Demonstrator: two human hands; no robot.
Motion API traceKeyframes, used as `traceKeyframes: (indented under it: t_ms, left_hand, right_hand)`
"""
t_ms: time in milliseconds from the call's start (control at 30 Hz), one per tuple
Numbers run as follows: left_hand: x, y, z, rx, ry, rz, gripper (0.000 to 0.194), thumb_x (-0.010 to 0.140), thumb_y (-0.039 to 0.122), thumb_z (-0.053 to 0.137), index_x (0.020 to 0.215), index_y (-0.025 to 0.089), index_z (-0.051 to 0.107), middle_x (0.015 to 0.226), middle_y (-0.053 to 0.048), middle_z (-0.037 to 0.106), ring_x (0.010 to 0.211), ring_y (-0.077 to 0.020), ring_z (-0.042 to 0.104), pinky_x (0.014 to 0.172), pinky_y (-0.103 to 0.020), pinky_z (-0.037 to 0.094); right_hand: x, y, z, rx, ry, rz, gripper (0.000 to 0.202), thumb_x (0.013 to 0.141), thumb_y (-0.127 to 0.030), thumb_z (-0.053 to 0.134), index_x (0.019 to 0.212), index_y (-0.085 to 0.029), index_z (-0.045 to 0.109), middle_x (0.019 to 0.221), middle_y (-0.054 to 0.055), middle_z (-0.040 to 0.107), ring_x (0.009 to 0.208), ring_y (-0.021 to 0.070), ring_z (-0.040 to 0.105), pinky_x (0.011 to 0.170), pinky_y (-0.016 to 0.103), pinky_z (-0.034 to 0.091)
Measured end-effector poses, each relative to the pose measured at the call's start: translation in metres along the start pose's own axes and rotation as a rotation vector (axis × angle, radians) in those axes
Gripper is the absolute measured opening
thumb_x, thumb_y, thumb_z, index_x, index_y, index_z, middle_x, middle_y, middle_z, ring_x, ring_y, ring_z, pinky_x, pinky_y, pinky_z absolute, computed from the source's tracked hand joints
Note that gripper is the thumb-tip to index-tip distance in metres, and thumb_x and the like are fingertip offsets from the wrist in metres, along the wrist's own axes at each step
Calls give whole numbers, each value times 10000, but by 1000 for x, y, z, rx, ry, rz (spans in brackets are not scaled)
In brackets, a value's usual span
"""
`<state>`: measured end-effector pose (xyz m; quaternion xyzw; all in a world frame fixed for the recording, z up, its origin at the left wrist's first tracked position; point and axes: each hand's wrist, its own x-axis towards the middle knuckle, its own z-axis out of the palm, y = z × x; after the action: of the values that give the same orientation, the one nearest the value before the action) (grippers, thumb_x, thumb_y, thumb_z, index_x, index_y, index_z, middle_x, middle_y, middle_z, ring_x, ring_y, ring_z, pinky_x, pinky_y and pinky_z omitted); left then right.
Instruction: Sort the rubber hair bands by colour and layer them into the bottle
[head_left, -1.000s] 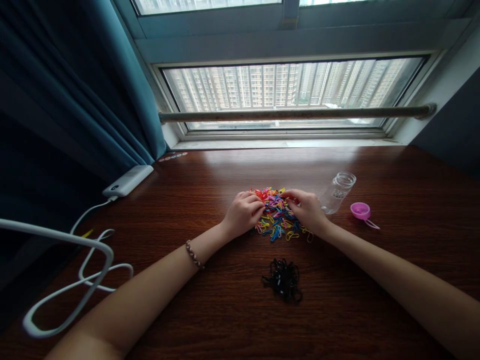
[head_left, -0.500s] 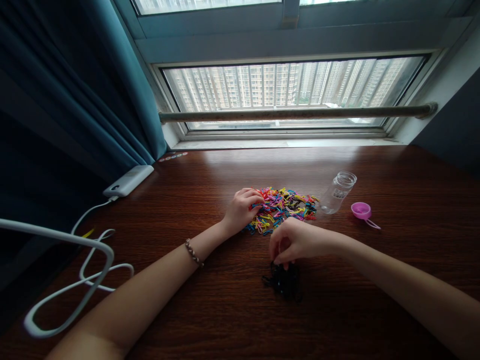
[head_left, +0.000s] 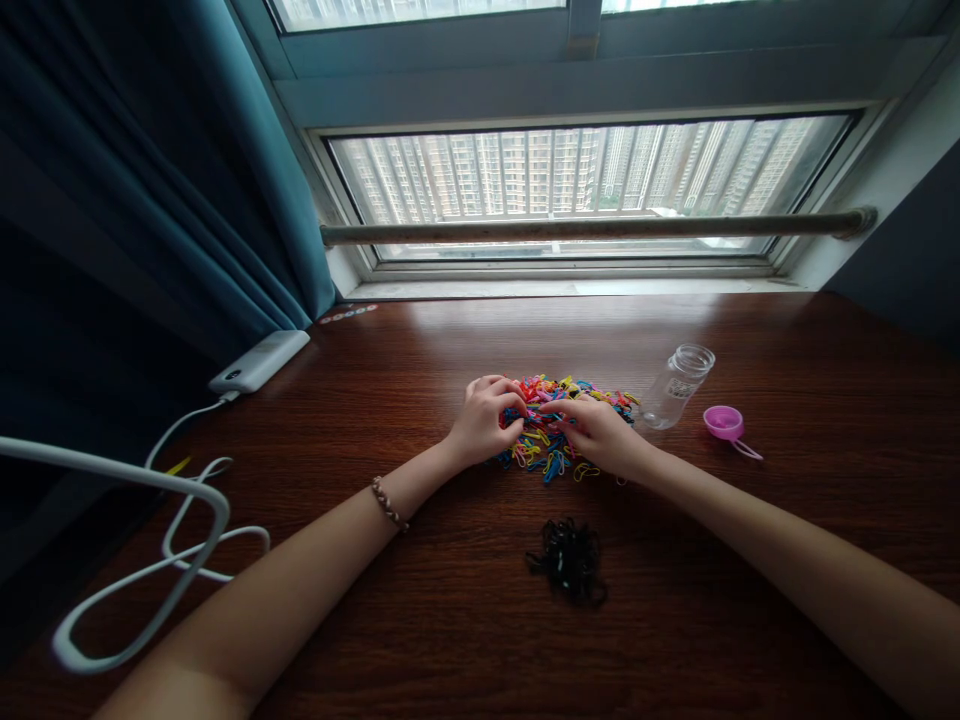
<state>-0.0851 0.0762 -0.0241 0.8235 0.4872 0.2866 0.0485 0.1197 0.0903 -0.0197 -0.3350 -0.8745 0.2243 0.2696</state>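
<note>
A pile of small multicoloured rubber bands [head_left: 556, 464] is spread on the wooden table. At its left edge rests my left hand [head_left: 489, 420], fingers curved over the bands and thumb apart from them; nothing is visibly held. My right hand [head_left: 604, 433] reaches into the pile from the right, index finger stretched out and thumb apart below it. Its fingertips touch the coloured bands, facing my left hand. Nearer to me lies a separate small heap of black rubber bands [head_left: 568, 562], which neither hand touches.
A clear jar [head_left: 675, 388] without a lid stands right of the pile, beside a pink cap [head_left: 724, 422] with a loop. On the left are a white power bank [head_left: 261, 362] and a white cable [head_left: 214, 510]. A window with a rail [head_left: 585, 231] lies behind the table [head_left: 420, 350].
My right hand has moved from the black heap up to the coloured pile, leaving the black bands uncovered. The left hand has stayed nearly in place.
</note>
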Motion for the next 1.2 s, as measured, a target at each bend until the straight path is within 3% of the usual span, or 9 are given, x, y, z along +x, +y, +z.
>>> traceKeyframes:
  t_ms: [233, 500, 633, 700, 900, 1000, 1200]
  left_hand:
    - [0, -4, 7, 40, 47, -29, 64, 741, 251, 575, 730, 210, 623, 928, -26, 611, 1021, -230, 445, 943, -475, 263]
    - [1, -7, 8, 54, 101, -86, 116, 774, 231, 537, 699, 194, 616, 886, -33, 624, 994, -230, 469, 919, -470, 300]
    - [0, -5, 7, 53, 133, -45, 114, 787, 212, 513, 751, 191, 619, 913, -46, 626, 1012, -228, 475, 927, -455, 317]
    - [-1, -1, 6, 48, 99, 39, 137, 796, 191, 496, 853, 202, 620, 977, -45, 628, 1080, -228, 453, 966, -455, 284]
    - [-4, 8, 0, 51, -176, 351, 346, 823, 151, 428, 1136, 263, 525, 1153, -23, 589, 1233, -214, 359, 1045, -463, 135]
    - [-5, 8, 0, 52, -201, 357, 337, 834, 153, 410, 1132, 256, 528, 1134, -27, 601, 1215, -208, 387, 1048, -457, 127]
    - [-5, 6, 1, 116, -125, 294, 258, 834, 182, 419, 1026, 236, 582, 1055, -36, 629, 1117, -208, 461, 1048, -481, 113]
  right_hand:
    - [1, 7, 3, -190, 160, 131, 249, 807, -125, 442, 986, -170, 609, 925, 73, 653, 867, 201, 559, 796, 321, 410]
    - [-1, 7, 1, -239, 123, 121, 205, 798, -115, 452, 851, -175, 641, 809, 66, 641, 814, 192, 540, 758, 292, 414]
    - [0, 8, 2, -185, 122, 143, 186, 790, -129, 477, 859, -189, 639, 812, 51, 651, 783, 177, 561, 732, 277, 414]
    - [0, 9, 2, -161, 129, 159, 175, 790, -144, 487, 870, -194, 634, 804, 39, 657, 750, 166, 574, 714, 267, 413]
    - [-1, 8, 0, -297, 193, 206, 193, 808, -181, 472, 927, -186, 624, 821, 63, 656, 782, 197, 549, 715, 289, 407]
    - [-1, 10, 2, -247, 193, 155, 275, 819, -151, 440, 1053, -180, 582, 921, 72, 648, 851, 200, 525, 766, 294, 407]
    - [-2, 19, 9, -255, 156, 140, 373, 826, -124, 399, 1179, -159, 516, 1024, 86, 619, 924, 225, 458, 826, 332, 382]
